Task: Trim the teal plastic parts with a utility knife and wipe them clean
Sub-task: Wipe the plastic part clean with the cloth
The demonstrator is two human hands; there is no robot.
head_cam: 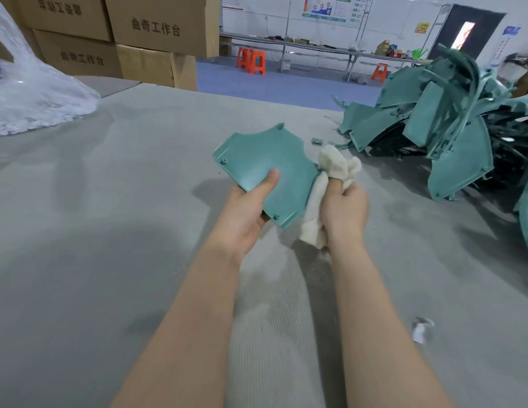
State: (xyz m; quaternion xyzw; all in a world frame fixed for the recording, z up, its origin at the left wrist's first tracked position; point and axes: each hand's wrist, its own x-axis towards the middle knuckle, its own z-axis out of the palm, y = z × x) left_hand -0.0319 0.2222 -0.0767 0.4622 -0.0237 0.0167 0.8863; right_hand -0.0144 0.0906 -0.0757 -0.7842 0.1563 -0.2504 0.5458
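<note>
A flat teal plastic part (265, 160) with curved edges and small screw holes is held above the grey table. My left hand (248, 207) grips its near edge, thumb on top. My right hand (343, 207) grips a cream-white cloth (336, 167) bunched against the part's right edge, with more cloth hanging below the fist. No utility knife can be made out in view.
A heap of teal plastic parts (439, 119) lies on the grey table (109, 201) at the right. A small teal offcut (316, 141) sits beside it. A clear plastic bag (30, 92) and cardboard boxes (145, 36) stand at the far left. A white scrap (420, 331) lies near right.
</note>
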